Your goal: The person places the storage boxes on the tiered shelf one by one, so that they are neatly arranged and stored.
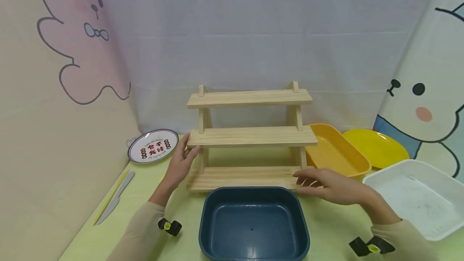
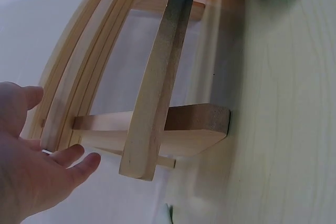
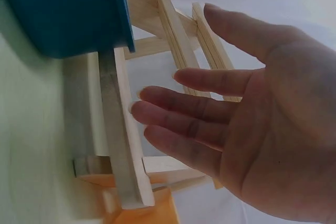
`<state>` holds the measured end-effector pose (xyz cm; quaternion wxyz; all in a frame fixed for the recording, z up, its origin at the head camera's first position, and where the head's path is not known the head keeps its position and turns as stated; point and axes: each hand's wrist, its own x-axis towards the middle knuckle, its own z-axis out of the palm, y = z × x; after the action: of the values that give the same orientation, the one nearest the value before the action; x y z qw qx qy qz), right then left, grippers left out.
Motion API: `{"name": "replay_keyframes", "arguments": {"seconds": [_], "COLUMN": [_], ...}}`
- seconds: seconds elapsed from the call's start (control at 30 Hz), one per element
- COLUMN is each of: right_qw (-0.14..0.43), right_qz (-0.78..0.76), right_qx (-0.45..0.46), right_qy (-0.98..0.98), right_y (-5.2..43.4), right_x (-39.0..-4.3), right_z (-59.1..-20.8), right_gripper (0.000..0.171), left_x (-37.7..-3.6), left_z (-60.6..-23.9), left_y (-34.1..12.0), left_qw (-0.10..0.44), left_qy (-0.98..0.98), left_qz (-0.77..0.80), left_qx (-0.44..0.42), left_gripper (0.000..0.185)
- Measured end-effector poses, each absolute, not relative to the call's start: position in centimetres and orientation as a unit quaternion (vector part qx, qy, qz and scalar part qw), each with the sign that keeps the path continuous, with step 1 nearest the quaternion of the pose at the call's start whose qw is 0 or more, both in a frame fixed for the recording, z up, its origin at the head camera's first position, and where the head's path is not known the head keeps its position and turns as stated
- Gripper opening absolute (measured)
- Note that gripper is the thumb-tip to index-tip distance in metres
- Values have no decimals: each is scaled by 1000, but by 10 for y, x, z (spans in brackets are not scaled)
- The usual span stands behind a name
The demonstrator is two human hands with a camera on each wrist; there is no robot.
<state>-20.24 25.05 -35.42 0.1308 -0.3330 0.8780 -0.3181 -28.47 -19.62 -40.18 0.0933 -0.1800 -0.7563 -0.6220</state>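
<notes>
A character-printed plate (image 1: 153, 146) and a table knife (image 1: 117, 196) are seen at left. At right, an orange tray (image 1: 337, 148), yellow plate (image 1: 375, 148) and white tray (image 1: 417, 192) are grouped.

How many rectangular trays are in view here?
3: the dark blue tray in front of the wooden stand, the orange tray partly behind the stand's right end, and the white tray at the far right.

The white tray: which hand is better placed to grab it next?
Probably the right hand: it is nearer the white tray, and its fingers hold nothing. The left hand is across at the opposite end of the wooden shelf.
</notes>
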Motion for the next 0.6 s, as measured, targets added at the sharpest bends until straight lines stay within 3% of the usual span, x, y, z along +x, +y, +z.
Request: {"name": "replay_keyframes", "arguments": {"seconds": [0.3, 0.6], "right_qw": [200, 203], "right_qz": [-376, -372], "right_qx": [-345, -350], "right_qy": [836, 835], "right_y": [245, 243], "right_x": [-204, -207], "right_z": [-366, -371], "right_gripper": [48, 41], "left_x": [-286, -292], "left_z": [-400, -406], "left_y": [-191, -192], "left_qw": [104, 130], "left_qy": [-766, -750], "left_qz": [-615, -627], "left_qx": [-156, -168], "left_gripper": [64, 44]}}
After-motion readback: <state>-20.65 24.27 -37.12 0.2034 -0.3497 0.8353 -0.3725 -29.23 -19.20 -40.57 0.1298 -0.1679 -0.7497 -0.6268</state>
